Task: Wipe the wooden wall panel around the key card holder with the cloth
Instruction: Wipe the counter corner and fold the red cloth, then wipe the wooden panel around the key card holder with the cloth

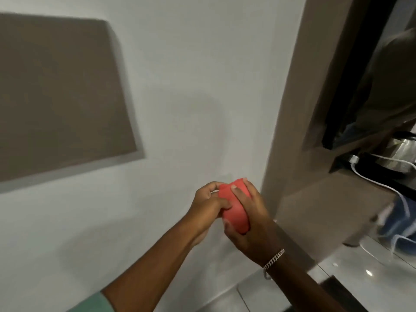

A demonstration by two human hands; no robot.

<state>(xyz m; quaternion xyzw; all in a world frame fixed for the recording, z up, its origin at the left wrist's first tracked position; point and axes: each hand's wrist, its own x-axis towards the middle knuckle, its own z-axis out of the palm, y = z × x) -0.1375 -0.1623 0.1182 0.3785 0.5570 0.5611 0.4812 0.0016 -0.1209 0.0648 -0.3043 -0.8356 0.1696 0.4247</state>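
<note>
A folded red cloth [235, 208] is held between both hands in front of a white wall. My left hand [208, 207] grips its left edge with the fingers curled around it. My right hand [249, 224], with a silver bracelet on the wrist, wraps the cloth from the right and below. A brown wooden wall panel [290, 104] runs up the wall just right of the hands. No key card holder shows in this view.
A grey-brown rectangular panel [60, 97] is set in the white wall [191, 86] at upper left. At right, a dark-framed niche [351, 91] holds a black item and a white cable [378, 181]. Glossy floor tiles [351, 273] lie below.
</note>
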